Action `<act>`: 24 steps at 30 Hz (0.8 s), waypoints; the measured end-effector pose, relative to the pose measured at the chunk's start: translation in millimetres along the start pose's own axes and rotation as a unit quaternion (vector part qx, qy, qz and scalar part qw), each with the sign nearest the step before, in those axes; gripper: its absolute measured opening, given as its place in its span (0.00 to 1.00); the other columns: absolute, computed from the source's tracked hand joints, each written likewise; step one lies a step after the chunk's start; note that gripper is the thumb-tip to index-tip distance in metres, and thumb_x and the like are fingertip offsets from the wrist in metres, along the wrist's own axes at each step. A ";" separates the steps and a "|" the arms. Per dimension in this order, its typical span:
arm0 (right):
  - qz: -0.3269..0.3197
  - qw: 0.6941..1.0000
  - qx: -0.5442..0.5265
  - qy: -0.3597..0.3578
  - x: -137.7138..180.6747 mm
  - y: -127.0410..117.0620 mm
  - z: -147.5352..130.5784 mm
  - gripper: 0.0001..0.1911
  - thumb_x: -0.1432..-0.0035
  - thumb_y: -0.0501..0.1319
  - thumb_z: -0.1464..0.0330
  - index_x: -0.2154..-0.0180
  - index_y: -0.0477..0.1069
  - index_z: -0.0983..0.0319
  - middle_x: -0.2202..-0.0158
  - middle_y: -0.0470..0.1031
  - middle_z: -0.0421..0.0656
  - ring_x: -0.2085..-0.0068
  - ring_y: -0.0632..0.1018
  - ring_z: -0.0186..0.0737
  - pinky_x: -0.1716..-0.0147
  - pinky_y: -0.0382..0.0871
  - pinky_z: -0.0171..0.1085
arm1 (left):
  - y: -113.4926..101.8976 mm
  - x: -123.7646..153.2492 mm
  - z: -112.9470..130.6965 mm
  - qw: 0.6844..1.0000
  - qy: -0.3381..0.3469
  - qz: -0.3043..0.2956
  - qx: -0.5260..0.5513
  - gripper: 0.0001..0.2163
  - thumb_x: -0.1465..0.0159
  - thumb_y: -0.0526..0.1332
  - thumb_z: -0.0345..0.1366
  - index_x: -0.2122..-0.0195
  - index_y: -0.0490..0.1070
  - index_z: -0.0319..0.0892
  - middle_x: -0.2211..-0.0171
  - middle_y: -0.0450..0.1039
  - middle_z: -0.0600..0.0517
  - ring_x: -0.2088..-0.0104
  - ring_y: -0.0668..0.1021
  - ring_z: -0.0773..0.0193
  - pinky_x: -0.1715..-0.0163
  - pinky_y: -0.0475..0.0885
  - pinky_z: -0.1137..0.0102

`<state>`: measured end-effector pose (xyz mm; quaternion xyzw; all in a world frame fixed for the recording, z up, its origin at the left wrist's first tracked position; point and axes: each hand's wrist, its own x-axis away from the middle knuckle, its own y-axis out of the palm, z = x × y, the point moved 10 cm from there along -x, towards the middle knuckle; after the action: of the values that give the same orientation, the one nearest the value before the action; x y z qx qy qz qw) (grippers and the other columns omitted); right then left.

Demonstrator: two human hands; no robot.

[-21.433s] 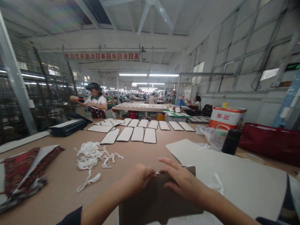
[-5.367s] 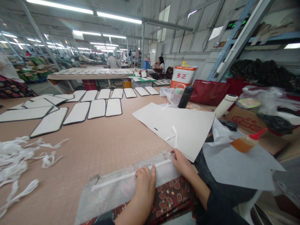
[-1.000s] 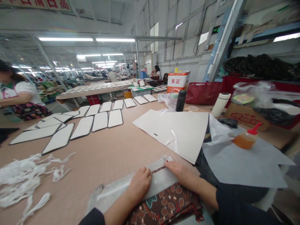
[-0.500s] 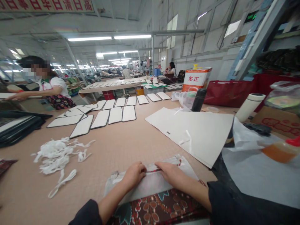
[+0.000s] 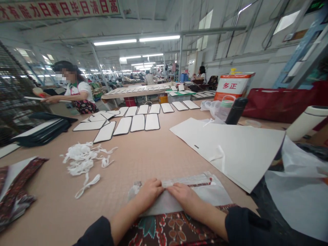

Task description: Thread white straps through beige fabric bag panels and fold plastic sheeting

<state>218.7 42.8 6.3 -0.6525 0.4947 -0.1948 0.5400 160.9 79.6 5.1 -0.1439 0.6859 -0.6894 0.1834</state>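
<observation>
Left hand (image 5: 151,192) and right hand (image 5: 183,196) nearly meet over the strip (image 5: 201,185), any pinch unclear; it runs crosswise past the right.

The floral-print fabric (image 5: 176,229) shows brown on my remote screen, with teal and rust-red leaf shapes outlined in cream; its backing (image 5: 215,195) is greyish white. I make out a tan tabletop (image 5: 138,157), white panels (image 5: 123,126) edged in black, white ribbons (image 5: 80,153), a maroon bag (image 5: 279,104) and a white-and-orange tin (image 5: 232,86)

Left grip (image 5: 150,193) just beside right grip (image 5: 183,196)
</observation>
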 end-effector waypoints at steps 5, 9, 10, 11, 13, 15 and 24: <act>-0.011 0.999 0.037 0.035 38.7 -16.9 35.5 0.22 0.49 0.48 0.82 0.53 0.66 0.65 0.56 0.73 0.50 0.55 0.72 0.44 0.54 0.64 0.41 | -7.0 28.4 -20.4 1.000 -0.016 -0.007 -0.002 0.09 0.36 0.51 0.35 0.65 0.70 0.44 0.67 0.69 0.54 0.65 0.67 0.66 0.67 0.58 0.72; -0.064 0.984 0.065 0.152 39.8 -26.2 63.9 0.20 0.53 0.49 0.82 0.62 0.72 0.64 0.66 0.76 0.51 0.63 0.75 0.47 0.62 0.67 0.41 | -15.8 44.3 -33.8 0.999 -0.040 0.008 0.013 0.10 0.36 0.51 0.35 0.65 0.71 0.45 0.67 0.69 0.54 0.66 0.67 0.66 0.64 0.57 0.71; -0.077 0.980 0.070 0.167 32.2 -23.8 60.5 0.18 0.53 0.49 0.82 0.65 0.72 0.64 0.68 0.76 0.51 0.65 0.75 0.47 0.64 0.67 0.41 | -16.9 46.0 -33.6 0.999 -0.041 0.013 0.005 0.09 0.36 0.51 0.35 0.65 0.71 0.45 0.68 0.69 0.53 0.66 0.67 0.66 0.63 0.57 0.70; -0.082 0.980 0.070 0.168 21.6 -19.9 51.5 0.17 0.52 0.49 0.82 0.66 0.72 0.64 0.69 0.75 0.50 0.66 0.75 0.46 0.66 0.67 0.40 | -17.3 47.1 -32.2 0.999 -0.039 0.017 -0.009 0.09 0.36 0.51 0.35 0.65 0.71 0.44 0.68 0.68 0.53 0.66 0.67 0.66 0.63 0.57 0.69; -0.067 0.989 0.053 0.117 -3.8 -8.6 18.3 0.18 0.51 0.49 0.81 0.61 0.71 0.63 0.65 0.75 0.49 0.64 0.75 0.44 0.65 0.67 0.38 | -17.1 49.1 -27.7 0.998 -0.035 0.027 -0.042 0.08 0.36 0.52 0.35 0.65 0.70 0.44 0.68 0.68 0.52 0.66 0.67 0.65 0.63 0.57 0.68; -0.040 0.998 0.039 0.034 -22.6 5.3 -20.7 0.21 0.48 0.49 0.80 0.53 0.66 0.63 0.58 0.73 0.48 0.57 0.73 0.43 0.59 0.65 0.37 | -16.1 52.9 -23.6 0.997 -0.032 0.037 -0.067 0.08 0.36 0.52 0.35 0.63 0.70 0.43 0.68 0.68 0.52 0.66 0.67 0.65 0.63 0.57 0.68; -0.093 0.993 0.078 -0.002 -41.9 27.2 -46.8 0.13 0.47 0.50 0.80 0.63 0.70 0.65 0.67 0.74 0.48 0.64 0.74 0.43 0.65 0.65 0.37 | -15.5 90.2 -41.6 0.991 -0.114 0.053 -0.051 0.08 0.36 0.51 0.34 0.61 0.69 0.44 0.63 0.69 0.51 0.62 0.68 0.64 0.61 0.58 0.67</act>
<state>151.8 56.7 9.6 -0.6515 0.4142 -0.2808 0.5701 60.9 76.0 15.0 -0.1946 0.7011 -0.6221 0.2890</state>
